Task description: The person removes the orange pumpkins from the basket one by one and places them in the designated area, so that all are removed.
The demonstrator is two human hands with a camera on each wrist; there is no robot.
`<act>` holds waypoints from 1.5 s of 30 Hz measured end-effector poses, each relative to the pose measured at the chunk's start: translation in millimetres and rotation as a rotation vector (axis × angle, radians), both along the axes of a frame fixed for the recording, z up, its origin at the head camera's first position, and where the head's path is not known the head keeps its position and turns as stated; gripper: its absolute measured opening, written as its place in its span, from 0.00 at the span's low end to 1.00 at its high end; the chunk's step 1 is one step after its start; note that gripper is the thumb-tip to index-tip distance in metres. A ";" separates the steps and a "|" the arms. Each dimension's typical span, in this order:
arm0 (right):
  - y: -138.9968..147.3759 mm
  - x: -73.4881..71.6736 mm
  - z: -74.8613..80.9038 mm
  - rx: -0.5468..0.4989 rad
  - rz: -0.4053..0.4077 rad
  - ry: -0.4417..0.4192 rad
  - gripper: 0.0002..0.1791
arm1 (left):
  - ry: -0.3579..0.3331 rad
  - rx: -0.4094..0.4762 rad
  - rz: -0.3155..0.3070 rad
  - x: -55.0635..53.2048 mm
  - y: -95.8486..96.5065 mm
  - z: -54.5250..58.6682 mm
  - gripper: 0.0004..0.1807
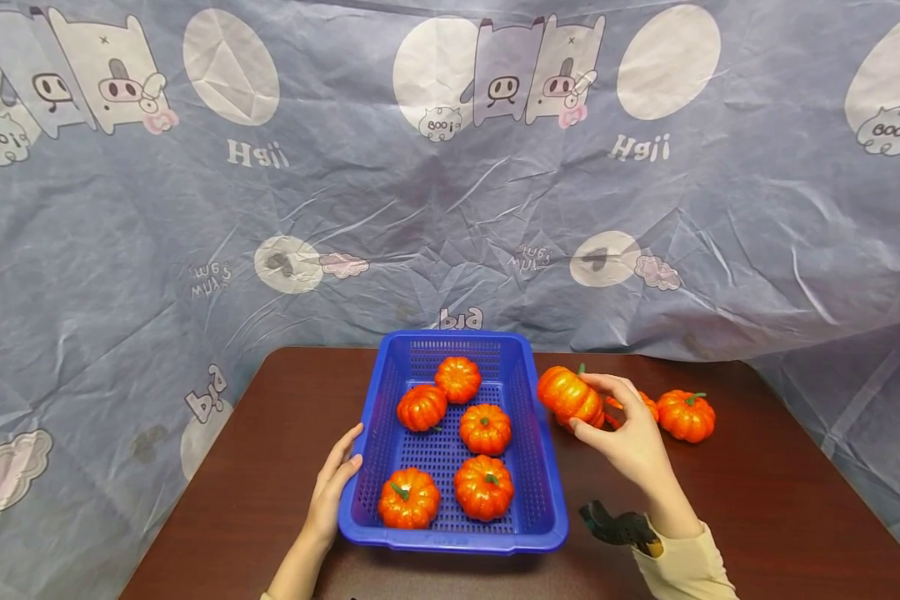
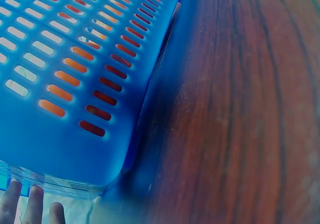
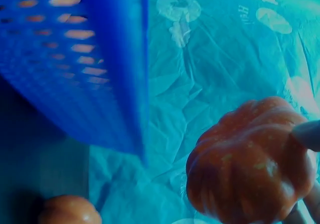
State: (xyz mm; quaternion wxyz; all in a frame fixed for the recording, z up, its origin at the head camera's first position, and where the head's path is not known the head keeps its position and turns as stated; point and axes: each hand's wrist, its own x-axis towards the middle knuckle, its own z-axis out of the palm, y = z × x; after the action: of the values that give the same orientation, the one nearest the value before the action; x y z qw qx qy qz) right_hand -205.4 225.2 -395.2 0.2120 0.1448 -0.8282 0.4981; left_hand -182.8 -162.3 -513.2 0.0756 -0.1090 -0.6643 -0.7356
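My right hand (image 1: 636,440) grips a small orange pumpkin (image 1: 570,396) by thumb and fingers, just outside the right rim of a blue plastic basket (image 1: 456,542). In the right wrist view, the held pumpkin (image 3: 250,164) shows large, with a fingertip (image 3: 307,135) on its side. Several similar pumpkins (image 1: 484,487) sit spread out inside the basket. My left hand (image 1: 330,492) rests against the basket's left side, its fingers fairly straight. At the lower left of the left wrist view, fingertips (image 2: 35,199) show by the basket's rim.
More pumpkins (image 1: 687,416) lie on the brown table (image 1: 780,492) to the right, partly hidden behind my right hand. A patterned grey cloth (image 1: 435,225) hangs behind the table. A black wrist strap piece (image 1: 613,525) juts from the right sleeve.
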 end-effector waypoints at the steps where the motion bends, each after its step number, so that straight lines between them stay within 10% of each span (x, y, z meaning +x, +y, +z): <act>1: 1.2 2.1 0.1 0.007 -0.006 0.002 0.32 | 0.001 -0.003 -0.002 -0.1 -0.2 0.3 0.25; 10: 1.3 25.9 3.5 0.054 -0.027 0.016 0.30 | -0.004 -0.012 0.017 -1.2 0.5 -0.5 0.25; 21: 30.0 14.5 -59.2 0.056 -0.036 0.002 0.33 | -0.002 -0.016 0.026 -2.0 1.0 -1.4 0.25; 45: 48.2 12.9 -106.3 0.216 -0.128 -0.035 0.29 | -0.002 -0.003 0.026 -1.3 0.8 -2.0 0.25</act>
State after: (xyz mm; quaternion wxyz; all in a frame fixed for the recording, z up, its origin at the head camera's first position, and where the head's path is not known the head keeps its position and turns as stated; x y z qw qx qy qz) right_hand -192.5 273.3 -501.5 0.2121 0.1050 -0.8882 0.3939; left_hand -184.2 -161.5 -515.2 0.0842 -0.0996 -0.6668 -0.7337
